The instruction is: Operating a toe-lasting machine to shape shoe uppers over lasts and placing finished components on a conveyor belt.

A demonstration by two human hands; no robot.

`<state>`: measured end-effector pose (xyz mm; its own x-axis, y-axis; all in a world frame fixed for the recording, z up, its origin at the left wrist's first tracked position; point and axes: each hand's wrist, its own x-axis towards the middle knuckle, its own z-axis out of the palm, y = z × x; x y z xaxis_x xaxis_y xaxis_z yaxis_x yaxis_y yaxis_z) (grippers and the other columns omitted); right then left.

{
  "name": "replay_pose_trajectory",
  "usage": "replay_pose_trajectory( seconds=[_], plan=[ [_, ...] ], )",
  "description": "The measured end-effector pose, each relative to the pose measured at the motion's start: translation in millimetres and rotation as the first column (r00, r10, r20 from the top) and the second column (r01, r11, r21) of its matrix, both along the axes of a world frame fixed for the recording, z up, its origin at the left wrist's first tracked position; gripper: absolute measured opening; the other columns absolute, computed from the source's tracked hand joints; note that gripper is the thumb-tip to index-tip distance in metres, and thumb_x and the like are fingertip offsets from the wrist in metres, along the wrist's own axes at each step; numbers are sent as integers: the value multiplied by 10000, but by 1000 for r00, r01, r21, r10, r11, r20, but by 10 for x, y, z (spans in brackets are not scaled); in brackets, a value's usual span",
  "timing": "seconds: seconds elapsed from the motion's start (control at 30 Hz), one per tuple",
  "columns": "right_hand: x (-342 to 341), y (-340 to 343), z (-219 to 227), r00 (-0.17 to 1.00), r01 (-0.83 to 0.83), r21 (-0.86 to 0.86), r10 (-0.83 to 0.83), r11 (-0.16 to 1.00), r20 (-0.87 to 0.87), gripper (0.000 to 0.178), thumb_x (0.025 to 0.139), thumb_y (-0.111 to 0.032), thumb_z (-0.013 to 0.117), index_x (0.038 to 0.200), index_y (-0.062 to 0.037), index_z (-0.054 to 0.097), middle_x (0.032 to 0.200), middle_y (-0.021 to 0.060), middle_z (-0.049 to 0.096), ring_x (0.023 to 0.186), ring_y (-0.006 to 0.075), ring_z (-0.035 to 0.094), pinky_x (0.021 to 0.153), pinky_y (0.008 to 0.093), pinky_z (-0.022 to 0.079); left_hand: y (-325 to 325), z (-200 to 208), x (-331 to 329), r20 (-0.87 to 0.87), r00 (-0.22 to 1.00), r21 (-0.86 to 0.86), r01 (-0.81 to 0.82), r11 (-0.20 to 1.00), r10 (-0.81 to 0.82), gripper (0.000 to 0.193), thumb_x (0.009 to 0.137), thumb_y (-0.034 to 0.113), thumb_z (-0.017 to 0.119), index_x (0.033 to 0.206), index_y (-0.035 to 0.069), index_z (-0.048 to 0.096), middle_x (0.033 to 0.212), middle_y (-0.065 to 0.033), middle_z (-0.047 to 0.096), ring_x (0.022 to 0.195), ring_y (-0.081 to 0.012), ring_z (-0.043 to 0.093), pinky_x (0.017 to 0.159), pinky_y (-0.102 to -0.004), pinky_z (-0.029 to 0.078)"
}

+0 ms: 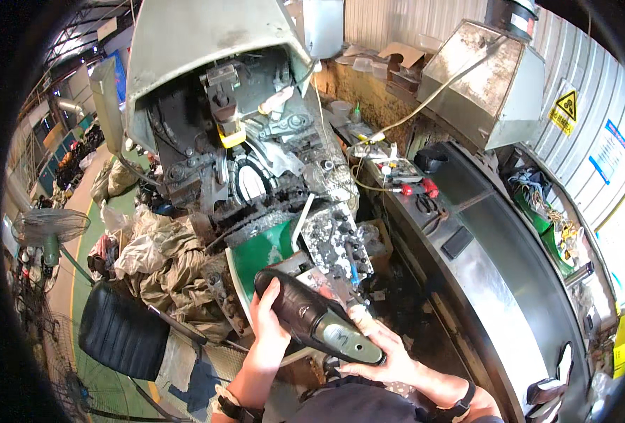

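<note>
A black leather shoe upper is stretched over a grey-green shoe last, which has a round hole near its end. The shoe lies at a slant in front of my body, toe toward the machine. Around the toe end, on its left side, is my left hand, fingers closed against the leather. My right hand grips the heel end by the bare last, thumb below and fingers over the far side. The sole side is hidden. Beyond the shoe stands a dirty shoe machine under a grey hood.
Below the machine is a green chute. To the right runs a metal conveyor bearing a black phone, pliers and a red-handled tool. On the left are a black chair, cloth sacks and a fan.
</note>
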<state>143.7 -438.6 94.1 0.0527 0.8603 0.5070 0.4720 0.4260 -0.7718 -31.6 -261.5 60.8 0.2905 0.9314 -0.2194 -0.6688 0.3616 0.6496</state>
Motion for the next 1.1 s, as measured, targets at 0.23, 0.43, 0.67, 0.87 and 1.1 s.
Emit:
replay_pose_trajectory(
  seconds=[0.23, 0.43, 0.67, 0.87, 1.1],
  plan=[
    [-92, -24, -130, 987, 141, 88, -147, 986, 61, 830, 737, -140, 888, 1418, 85, 471, 1268, 237, 625, 1055, 356, 671, 950, 421, 521, 24, 205, 241, 118, 986, -46, 126, 991, -119, 300, 911, 153, 685, 1136, 7, 550, 964, -177, 665, 825, -317, 711, 760, -486, 621],
    [-22, -27, -135, 988, 155, 85, -156, 984, 10, 793, 722, -102, 902, 1383, 66, 496, 1354, 305, 567, 1271, 362, 580, 1083, 457, 436, 98, 168, 256, -118, 989, -87, 82, 993, -92, 387, 930, 229, 690, 1236, 26, 567, 1083, -137, 683, 940, -292, 696, 855, -454, 586],
    [397, -530, -312, 151, -129, -467, -448, 875, -881, 697, 872, -504, 667, 1369, -31, 541, 1266, 171, 636, 1113, 316, 648, 993, 460, 535, -98, 80, 140, 325, 797, 363, 392, 845, -510, 843, 831, 232, 827, 1506, 68, 350, 1470, -136, 478, 1351, -284, 481, 1149, -461, 378],
    [350, -792, -776, 244, -24, -590, -568, 807, -786, 649, 918, -611, 566, 1372, -147, 572, 1325, 76, 630, 1211, 295, 604, 1023, 490, 491, -299, -17, 408, 139, 794, 363, 515, 776, -592, 654, 737, -17, 849, 1302, 59, 528, 1247, -112, 672, 1167, -210, 630, 1036, -404, 485],
    [491, -414, -907, -116, -516, -315, -430, 796, -896, 764, 962, -708, 426, 1346, -59, 551, 1192, 196, 672, 1046, 312, 689, 948, 442, 563, -909, 438, 558, -377, 755, 756, 585, 292, -537, 522, 721, 50, 882, 1190, 30, 655, 1254, -149, 690, 1221, -262, 633, 1146, -497, 354]
  ],
)
